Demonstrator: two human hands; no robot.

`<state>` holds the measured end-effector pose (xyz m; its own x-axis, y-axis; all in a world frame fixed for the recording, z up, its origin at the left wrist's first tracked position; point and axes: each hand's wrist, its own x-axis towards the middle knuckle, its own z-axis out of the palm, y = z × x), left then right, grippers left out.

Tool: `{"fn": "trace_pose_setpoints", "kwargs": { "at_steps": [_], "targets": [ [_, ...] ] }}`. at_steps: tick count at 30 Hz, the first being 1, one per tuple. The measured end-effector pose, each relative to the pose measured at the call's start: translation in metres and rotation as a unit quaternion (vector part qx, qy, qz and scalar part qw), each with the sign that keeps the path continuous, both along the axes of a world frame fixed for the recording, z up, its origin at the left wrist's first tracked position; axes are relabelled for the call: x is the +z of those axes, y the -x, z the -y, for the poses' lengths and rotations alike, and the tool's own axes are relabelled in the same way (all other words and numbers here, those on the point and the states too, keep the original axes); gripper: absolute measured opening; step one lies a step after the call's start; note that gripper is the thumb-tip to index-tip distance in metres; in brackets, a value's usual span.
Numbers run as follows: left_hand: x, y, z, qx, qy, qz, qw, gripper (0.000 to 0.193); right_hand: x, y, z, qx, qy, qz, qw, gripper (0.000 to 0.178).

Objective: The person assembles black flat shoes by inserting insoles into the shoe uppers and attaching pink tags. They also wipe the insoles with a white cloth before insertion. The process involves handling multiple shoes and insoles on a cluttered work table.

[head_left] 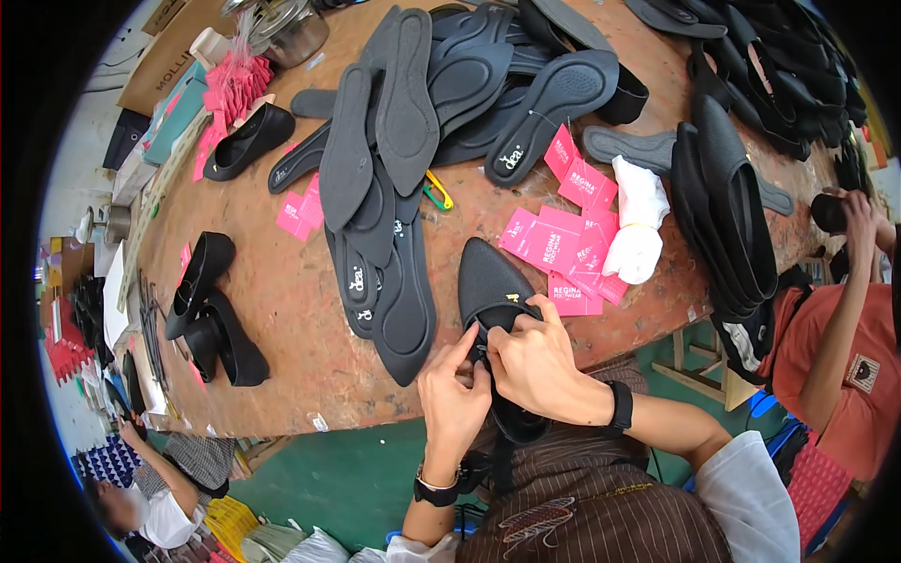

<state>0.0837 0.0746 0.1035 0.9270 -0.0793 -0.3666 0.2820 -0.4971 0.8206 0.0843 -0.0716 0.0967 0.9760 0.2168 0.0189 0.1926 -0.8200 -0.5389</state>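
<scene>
A black pointed shoe (490, 272) with a small gold ornament lies at the table's near edge, its toe pointing away from me and its heel end over my apron. My right hand (537, 361) is closed on the shoe at its opening, with the thumb and fingers bent at the rim. At the left side of that opening, my left hand (454, 399) pinches the shoe's edge between thumb and fingers. What lies between the fingertips is partly hidden. Left of the toe is a pile of dark insoles (405, 305), and pink tags (554, 239) lie to the right.
More insoles (405, 89) are heaped at the back. A white wrapped bundle (638, 220) and a yellow snipper (437, 190) lie on the table (272, 300). Black shoes stand left (239, 347) and are stacked right (723, 206). Co-workers sit at right (845, 347) and lower left (164, 497).
</scene>
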Motion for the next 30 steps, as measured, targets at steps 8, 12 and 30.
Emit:
{"fn": "trace_pose_setpoints", "kwargs": {
  "at_steps": [8,12,30],
  "targets": [
    [0.002,-0.007,0.003,-0.08,-0.212,0.217,0.949,0.023,-0.008,0.004,0.002,-0.062,-0.076,0.023,0.995,0.003],
    [-0.001,-0.009,0.001,-0.042,-0.123,0.167,0.977,0.015,-0.011,0.006,0.004,-0.072,-0.082,0.018,0.994,0.005],
    [-0.014,0.003,0.004,0.025,0.124,0.136,0.983,0.009,0.054,-0.02,0.085,0.113,-0.332,-0.337,0.874,0.029]
  ]
}}
